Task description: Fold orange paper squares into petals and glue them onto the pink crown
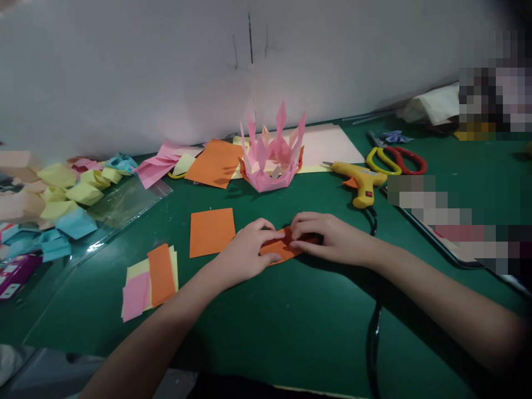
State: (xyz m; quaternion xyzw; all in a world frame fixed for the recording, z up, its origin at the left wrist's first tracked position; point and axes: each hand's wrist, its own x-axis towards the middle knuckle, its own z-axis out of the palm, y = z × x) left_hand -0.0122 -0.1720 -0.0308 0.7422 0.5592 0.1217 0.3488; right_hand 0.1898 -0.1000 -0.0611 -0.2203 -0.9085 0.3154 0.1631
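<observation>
A small piece of orange paper (284, 248), partly folded, lies on the green tabletop between my hands. My left hand (248, 250) grips its left end, thumb low and fingers across the upper edge. At the other end, my right hand (324, 237) pinches the paper with curled fingers, hiding part of it. Left of my left hand lies a flat orange square (211, 231). Behind the hands stands a pink folded-paper crown (272, 178) with upright pointed petals and orange bits at its sides.
A yellow glue gun (362, 178) lies right, its black cord (374, 332) running past my right forearm. Beyond it are scissors (405, 160) with red and yellow handles. Cut paper strips (161, 277) sit left, near a pile of folded paper pieces (75, 191). A white wall (166, 72) rises behind.
</observation>
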